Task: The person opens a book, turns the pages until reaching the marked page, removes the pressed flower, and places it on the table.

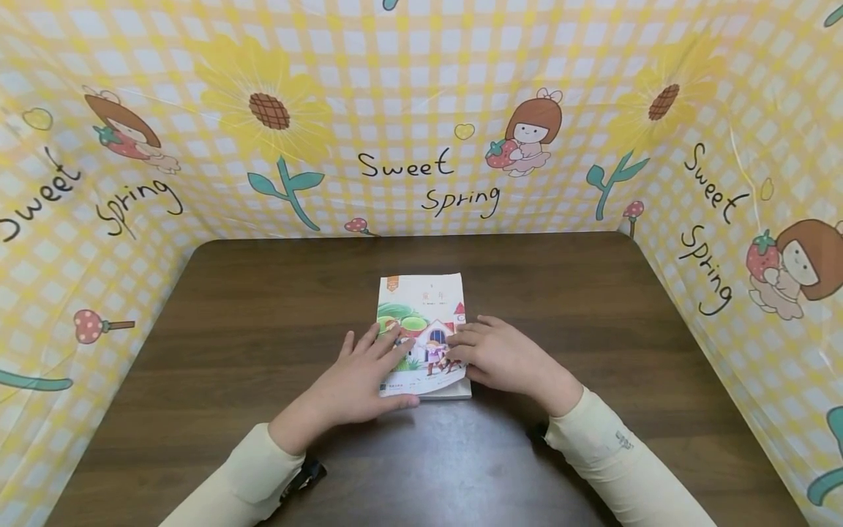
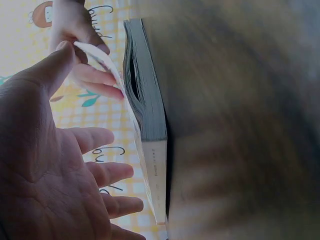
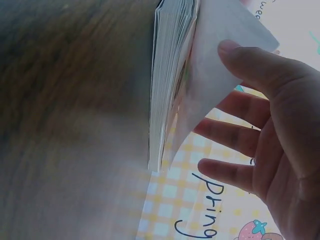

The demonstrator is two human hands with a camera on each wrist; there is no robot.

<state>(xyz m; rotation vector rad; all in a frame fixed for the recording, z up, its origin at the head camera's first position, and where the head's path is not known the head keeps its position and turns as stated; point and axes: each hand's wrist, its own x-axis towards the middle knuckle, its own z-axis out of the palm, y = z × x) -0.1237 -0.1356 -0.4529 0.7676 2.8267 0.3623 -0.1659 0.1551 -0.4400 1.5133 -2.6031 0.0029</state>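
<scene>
A paperback book [image 1: 424,293] with a white illustrated cover lies on the table, its spine on the left. My right hand [image 1: 498,356] holds the front cover's lower right corner, thumb under the lifted cover and fingers on its outer face. In the right wrist view the cover [image 3: 212,65] stands bent away from the page block [image 3: 170,75]. My left hand [image 1: 358,373] is spread over the lower left of the book, fingers extended across the cover. Its thumb reaches along the bottom edge, near the raised cover in the left wrist view.
A dark wooden table [image 1: 276,293] bears the book near its middle. A yellow checked cloth [image 1: 408,95] with flowers, cartoon figures and lettering walls off the back and both sides. Both forearms wear pale sleeves, and a black strap [image 1: 304,479] shows at the left wrist.
</scene>
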